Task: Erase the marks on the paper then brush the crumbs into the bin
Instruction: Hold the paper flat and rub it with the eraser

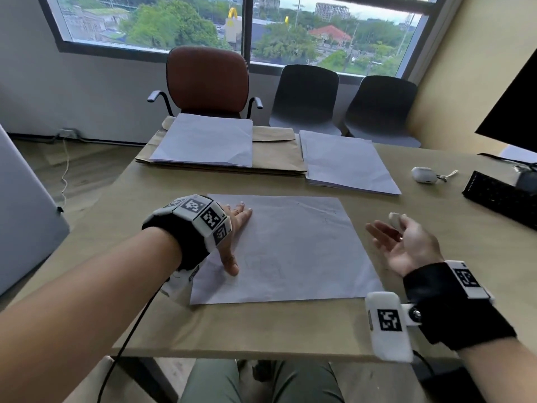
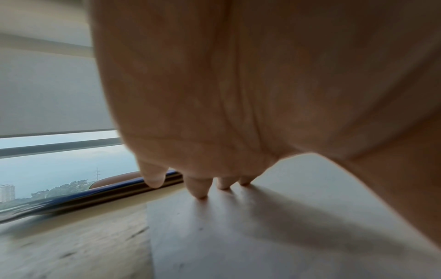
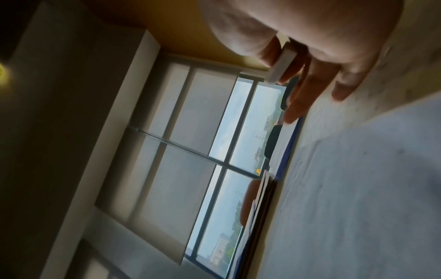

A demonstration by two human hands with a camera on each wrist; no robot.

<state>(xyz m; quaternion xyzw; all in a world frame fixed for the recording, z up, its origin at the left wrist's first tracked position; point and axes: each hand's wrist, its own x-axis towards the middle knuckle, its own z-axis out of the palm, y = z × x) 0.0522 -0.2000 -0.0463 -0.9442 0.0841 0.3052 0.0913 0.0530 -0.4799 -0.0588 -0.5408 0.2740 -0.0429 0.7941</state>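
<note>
head: high, looking forward and down over the bench (image 1: 261,330) toward the window (image 1: 203,21) | left wrist: under the left hand (image 2: 238,85), very near the paper (image 2: 238,245), facing the window | right wrist: rolled sideways (blurred), beside the right hand (image 3: 310,37) | shared: paper, window

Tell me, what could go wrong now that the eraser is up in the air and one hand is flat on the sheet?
The left hand presses only the left edge of the paper, so hard rubbing at the free right side might crease or shift it. The right hand pinches the eraser just at its fingertips, so it could slip out. No bin shows in any view, so crumbs may end up scattered on the table.
</note>
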